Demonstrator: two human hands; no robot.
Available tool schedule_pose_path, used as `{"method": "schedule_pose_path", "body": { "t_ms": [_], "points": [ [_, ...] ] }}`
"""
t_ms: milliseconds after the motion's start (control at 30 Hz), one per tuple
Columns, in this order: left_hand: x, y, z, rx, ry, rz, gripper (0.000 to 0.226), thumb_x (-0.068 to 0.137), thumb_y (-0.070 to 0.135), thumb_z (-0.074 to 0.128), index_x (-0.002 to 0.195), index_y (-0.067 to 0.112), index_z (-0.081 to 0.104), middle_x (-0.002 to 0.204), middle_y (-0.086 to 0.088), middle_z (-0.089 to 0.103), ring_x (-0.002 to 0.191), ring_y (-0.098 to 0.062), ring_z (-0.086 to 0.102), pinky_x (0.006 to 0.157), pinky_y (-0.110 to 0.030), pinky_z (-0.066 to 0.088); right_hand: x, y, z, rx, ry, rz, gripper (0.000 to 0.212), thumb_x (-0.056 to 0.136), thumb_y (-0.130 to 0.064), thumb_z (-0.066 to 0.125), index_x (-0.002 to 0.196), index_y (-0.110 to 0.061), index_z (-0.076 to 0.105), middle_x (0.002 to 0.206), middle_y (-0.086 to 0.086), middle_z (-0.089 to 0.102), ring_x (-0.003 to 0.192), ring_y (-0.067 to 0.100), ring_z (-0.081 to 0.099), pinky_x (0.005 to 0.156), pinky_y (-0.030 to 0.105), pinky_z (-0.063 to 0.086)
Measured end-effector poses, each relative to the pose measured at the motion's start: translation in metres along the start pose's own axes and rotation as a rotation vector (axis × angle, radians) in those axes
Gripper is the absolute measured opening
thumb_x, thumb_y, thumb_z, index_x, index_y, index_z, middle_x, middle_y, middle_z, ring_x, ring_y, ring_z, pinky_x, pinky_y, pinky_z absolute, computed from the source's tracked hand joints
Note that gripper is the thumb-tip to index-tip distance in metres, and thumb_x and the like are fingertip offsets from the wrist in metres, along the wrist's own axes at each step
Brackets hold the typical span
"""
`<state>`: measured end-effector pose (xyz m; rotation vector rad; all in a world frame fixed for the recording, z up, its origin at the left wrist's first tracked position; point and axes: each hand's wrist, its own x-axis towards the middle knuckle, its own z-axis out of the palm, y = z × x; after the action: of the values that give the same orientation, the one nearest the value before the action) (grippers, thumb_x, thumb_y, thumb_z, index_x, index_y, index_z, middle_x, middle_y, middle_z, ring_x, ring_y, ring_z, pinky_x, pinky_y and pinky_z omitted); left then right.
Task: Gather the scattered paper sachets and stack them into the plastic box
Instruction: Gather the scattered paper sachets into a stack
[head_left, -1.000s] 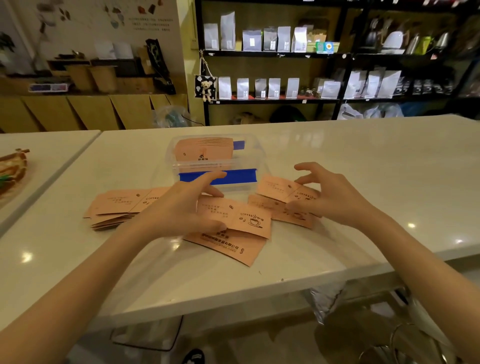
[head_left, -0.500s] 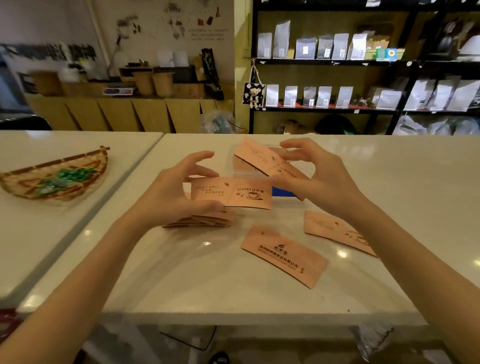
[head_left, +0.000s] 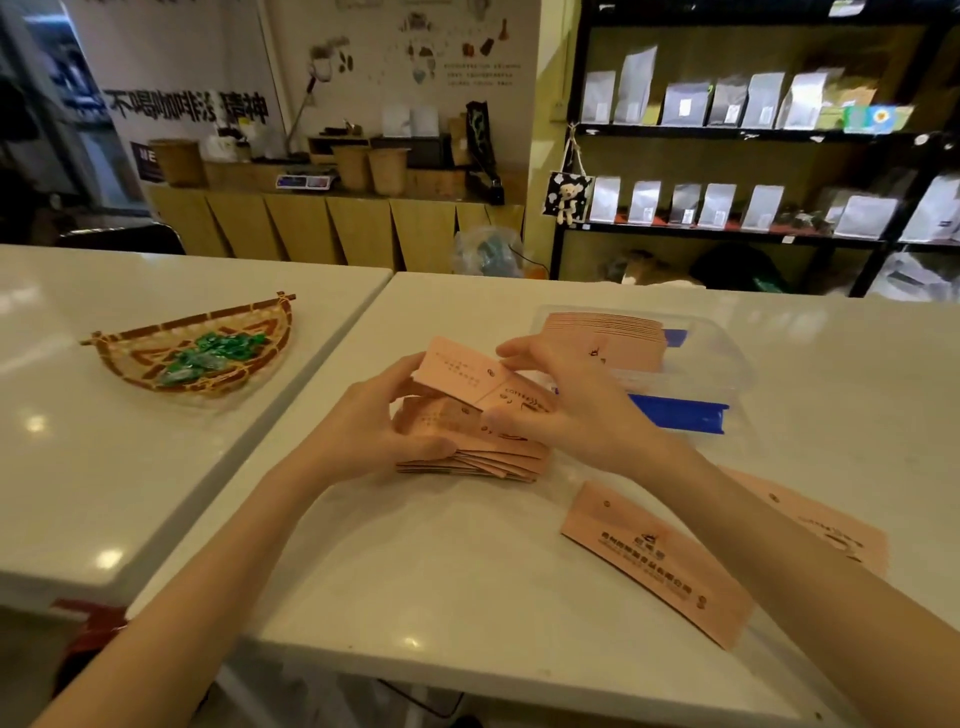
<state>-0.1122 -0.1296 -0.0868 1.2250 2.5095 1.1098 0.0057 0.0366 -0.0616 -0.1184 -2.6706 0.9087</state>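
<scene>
Pink paper sachets lie on the white counter. My left hand (head_left: 374, 431) and my right hand (head_left: 576, 410) together hold a small bundle of sachets (head_left: 467, 376) just above a loose pile of sachets (head_left: 467, 452). The clear plastic box (head_left: 727, 364) with blue clips stands right behind my right hand and holds an upright row of sachets (head_left: 602, 338). One sachet (head_left: 660, 561) lies flat near the front edge. Another sachet (head_left: 821, 525) shows partly behind my right forearm.
A woven basket (head_left: 208, 348) with green wrapped sweets sits on the neighbouring table at the left. A narrow gap separates the two tables. Black shelves with bags (head_left: 727, 156) stand behind the counter.
Both hands came together and brought their sachets into one bundle over the loose pile. The view shifted left, so the box now sits further right.
</scene>
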Motion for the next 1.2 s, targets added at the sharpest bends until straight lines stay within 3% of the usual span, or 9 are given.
{"method": "schedule_pose_path", "body": {
  "t_ms": [100, 267, 400, 567, 767, 933, 1067, 1200],
  "points": [
    [0.000, -0.006, 0.001, -0.011, -0.028, -0.008, 0.090, 0.064, 0.032, 0.076, 0.135, 0.035, 0.022, 0.129, 0.011, 0.047, 0.119, -0.010, 0.042, 0.095, -0.026, 0.036, 0.002, 0.004, 0.012, -0.046, -0.068, -0.003, 0.063, 0.074, -0.049, 0.063, 0.128, -0.032, 0.038, 0.132, -0.005, 0.049, 0.117, 0.012, 0.045, 0.092, 0.030, 0.045],
    [0.001, -0.009, 0.003, 0.014, -0.053, -0.133, 0.099, 0.062, 0.040, 0.074, 0.139, 0.033, 0.012, 0.144, 0.005, 0.037, 0.132, -0.025, 0.033, 0.104, -0.039, 0.033, 0.003, 0.010, 0.021, -0.126, -0.115, -0.001, 0.063, 0.075, -0.050, 0.061, 0.130, -0.032, 0.037, 0.133, -0.007, 0.048, 0.119, 0.010, 0.043, 0.094, 0.029, 0.043],
    [-0.001, -0.006, 0.001, 0.076, -0.064, -0.100, 0.100, 0.056, 0.050, 0.074, 0.138, 0.033, 0.018, 0.147, 0.007, 0.031, 0.134, -0.018, 0.028, 0.106, -0.034, 0.030, 0.001, 0.012, 0.021, -0.167, -0.162, 0.000, 0.066, 0.075, -0.052, 0.058, 0.133, -0.033, 0.034, 0.136, -0.005, 0.043, 0.119, 0.011, 0.042, 0.095, 0.029, 0.043],
    [-0.007, 0.024, 0.005, 0.147, -0.059, 0.076, 0.086, 0.060, 0.048, 0.073, 0.133, 0.034, 0.030, 0.144, 0.010, 0.035, 0.132, -0.012, 0.028, 0.105, -0.029, 0.025, -0.006, 0.015, 0.006, -0.122, -0.125, 0.000, 0.069, 0.074, -0.051, 0.061, 0.134, -0.033, 0.033, 0.140, -0.009, 0.041, 0.126, 0.009, 0.037, 0.098, 0.027, 0.034],
    [-0.007, 0.076, 0.026, 0.043, -0.082, 0.234, 0.081, 0.060, 0.045, 0.074, 0.129, 0.041, 0.031, 0.118, 0.023, 0.048, 0.108, 0.003, 0.039, 0.097, -0.024, 0.029, -0.042, 0.023, -0.036, -0.019, 0.027, 0.072, 0.065, 0.072, -0.047, 0.065, 0.131, -0.033, 0.038, 0.134, -0.009, 0.047, 0.118, 0.006, 0.044, 0.096, 0.029, 0.041],
    [-0.008, 0.102, 0.053, -0.028, -0.265, 0.348, 0.084, 0.058, 0.050, 0.072, 0.129, 0.044, 0.029, 0.132, 0.019, 0.046, 0.121, 0.001, 0.039, 0.104, -0.031, 0.035, -0.082, 0.035, -0.067, -0.020, 0.101, 0.137, 0.055, 0.074, -0.037, 0.067, 0.123, -0.038, 0.042, 0.126, -0.017, 0.049, 0.110, -0.002, 0.047, 0.094, 0.019, 0.040],
    [-0.008, 0.111, 0.073, 0.077, -0.484, 0.332, 0.089, 0.060, 0.046, 0.074, 0.132, 0.047, 0.022, 0.143, 0.023, 0.031, 0.124, 0.005, 0.028, 0.108, -0.029, 0.029, -0.112, 0.056, -0.076, -0.100, 0.115, 0.285, 0.063, 0.074, -0.041, 0.066, 0.130, -0.032, 0.040, 0.138, -0.008, 0.045, 0.123, 0.009, 0.042, 0.103, 0.030, 0.035],
    [-0.006, 0.111, 0.079, 0.221, -0.671, 0.256, 0.089, 0.064, 0.038, 0.074, 0.133, 0.046, 0.019, 0.146, 0.018, 0.025, 0.133, -0.007, 0.024, 0.112, -0.039, 0.025, -0.135, 0.079, -0.078, -0.223, 0.019, 0.417, 0.067, 0.072, -0.047, 0.066, 0.131, -0.032, 0.039, 0.143, -0.006, 0.037, 0.130, 0.014, 0.032, 0.105, 0.034, 0.030]
  ]
}}
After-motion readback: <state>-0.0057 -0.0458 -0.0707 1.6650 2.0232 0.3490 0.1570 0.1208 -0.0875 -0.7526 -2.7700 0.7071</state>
